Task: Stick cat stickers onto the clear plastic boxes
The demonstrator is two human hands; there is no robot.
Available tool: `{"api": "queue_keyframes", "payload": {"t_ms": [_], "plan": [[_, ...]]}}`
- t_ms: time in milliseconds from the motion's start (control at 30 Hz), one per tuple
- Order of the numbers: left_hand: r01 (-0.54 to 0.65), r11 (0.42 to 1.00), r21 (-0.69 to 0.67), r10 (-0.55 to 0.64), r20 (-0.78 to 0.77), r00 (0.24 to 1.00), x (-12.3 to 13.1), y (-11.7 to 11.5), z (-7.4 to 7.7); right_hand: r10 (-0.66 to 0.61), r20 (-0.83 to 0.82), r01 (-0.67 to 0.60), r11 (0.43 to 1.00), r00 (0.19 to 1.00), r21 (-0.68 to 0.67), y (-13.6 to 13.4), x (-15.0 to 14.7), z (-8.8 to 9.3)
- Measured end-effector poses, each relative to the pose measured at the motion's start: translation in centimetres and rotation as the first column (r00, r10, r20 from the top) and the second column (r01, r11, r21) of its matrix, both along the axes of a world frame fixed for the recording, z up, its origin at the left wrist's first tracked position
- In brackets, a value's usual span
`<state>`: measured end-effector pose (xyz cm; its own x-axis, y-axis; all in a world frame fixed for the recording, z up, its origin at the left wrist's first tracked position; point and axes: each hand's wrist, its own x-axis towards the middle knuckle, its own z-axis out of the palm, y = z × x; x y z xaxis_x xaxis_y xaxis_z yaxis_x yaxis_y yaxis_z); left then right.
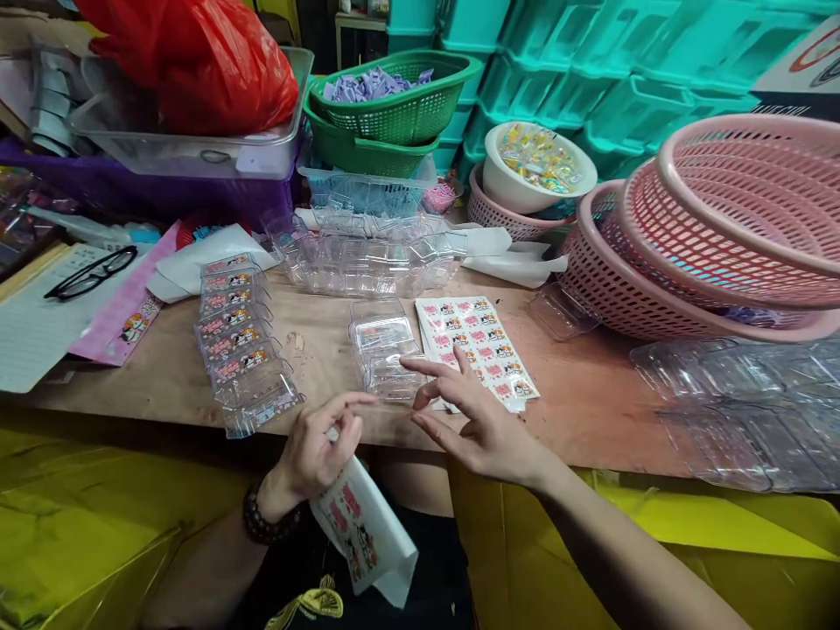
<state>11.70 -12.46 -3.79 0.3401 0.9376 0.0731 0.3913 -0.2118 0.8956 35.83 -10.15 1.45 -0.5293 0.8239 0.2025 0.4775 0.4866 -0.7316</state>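
My left hand (325, 442), with a beaded bracelet at the wrist, grips a curled sticker sheet (360, 529) that hangs below the table edge. To its right, my right hand (469, 416) is raised with its fingers apart and nothing visible between them. Just beyond it lie flat sticker sheets (489, 341) with cat pictures and pink print. Clear plastic boxes (384, 337) stand at the middle of the table, partly behind my right fingers. An overlapping row of clear boxes with cat labels (233, 328) lies to the left.
Clear trays (367, 258) are piled behind. Pink baskets (630, 262) and more clear packaging (754, 420) occupy the right. Glasses (92, 273) rest on paper at left. Green baskets (394, 114), a white bowl (518, 188) and a red bag (210, 70) stand at the back.
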Motion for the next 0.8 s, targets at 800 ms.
{"api": "queue_keyframes", "payload": {"t_ms": [800], "plan": [[-0.354,0.711,0.608,0.557,-0.180,0.811,4.7,2.1,-2.4,-0.139,-0.253,0.134,0.990,0.957,-0.039,-0.6,0.3,-3.9]]}}
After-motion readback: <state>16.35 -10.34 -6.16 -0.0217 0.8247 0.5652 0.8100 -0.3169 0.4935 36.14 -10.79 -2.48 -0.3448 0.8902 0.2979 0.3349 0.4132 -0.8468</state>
